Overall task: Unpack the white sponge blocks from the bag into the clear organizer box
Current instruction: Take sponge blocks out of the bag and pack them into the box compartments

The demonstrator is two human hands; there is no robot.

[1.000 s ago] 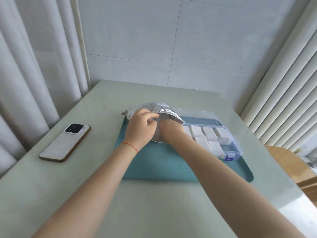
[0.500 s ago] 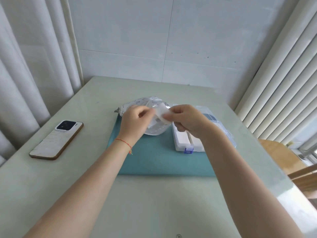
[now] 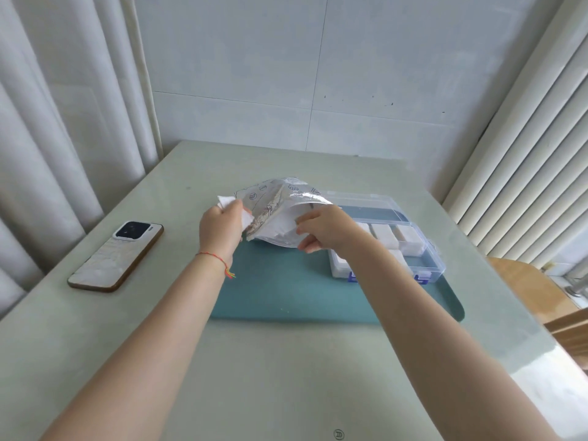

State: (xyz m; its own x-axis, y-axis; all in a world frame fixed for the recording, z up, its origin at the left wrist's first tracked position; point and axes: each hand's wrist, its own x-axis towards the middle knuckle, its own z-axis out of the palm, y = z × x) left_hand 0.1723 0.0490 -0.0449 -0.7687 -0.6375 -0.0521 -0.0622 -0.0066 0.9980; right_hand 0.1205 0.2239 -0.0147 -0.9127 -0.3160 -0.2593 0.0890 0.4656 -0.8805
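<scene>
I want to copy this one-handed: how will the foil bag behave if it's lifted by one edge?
Probably floppy: the bag is creased and sagging between the left hand and right hand. Likely light, since pinching fingers carry it. Its mouth gapes, so the sponge blocks inside may slide out if tipped.

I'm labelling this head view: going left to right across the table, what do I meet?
Phone → left hand → bag → right hand → organizer box. The teal mat spans the middle, so it is left out.
</scene>
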